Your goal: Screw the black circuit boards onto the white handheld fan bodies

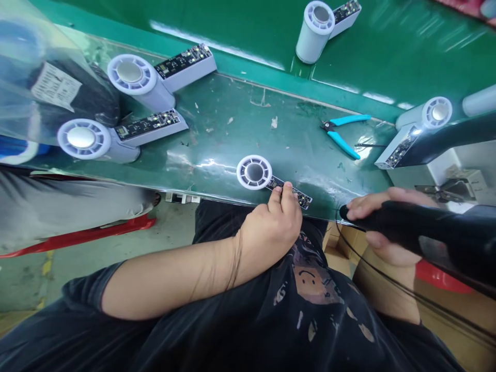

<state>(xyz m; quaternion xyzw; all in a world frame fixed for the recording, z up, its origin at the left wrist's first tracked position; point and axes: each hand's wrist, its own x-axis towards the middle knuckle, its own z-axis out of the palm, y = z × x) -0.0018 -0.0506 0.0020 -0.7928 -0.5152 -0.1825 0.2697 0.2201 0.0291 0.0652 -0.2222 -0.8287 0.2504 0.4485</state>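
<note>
My left hand [271,222] is closed on the circuit-board arm [306,199] of a white device with a round, slotted head [254,172]. Its fingertips lie over the board, and the device rests near the bench's front edge. To the right, my right hand [382,212] is wrapped around a thick black electric screwdriver [437,232]. A thin black cord [372,266] loops below that hand. The screwdriver's bit cannot be made out, and the tool is apart from the device.
Two like devices [83,139] stand at the left, beside a clear plastic bag [23,77]. Another stands at the back [315,31], and one at the right [437,113]. Blue-handled cutters [344,134] lie on the green bench [232,124]. Someone's grey-clad leg [77,206] shows at the left.
</note>
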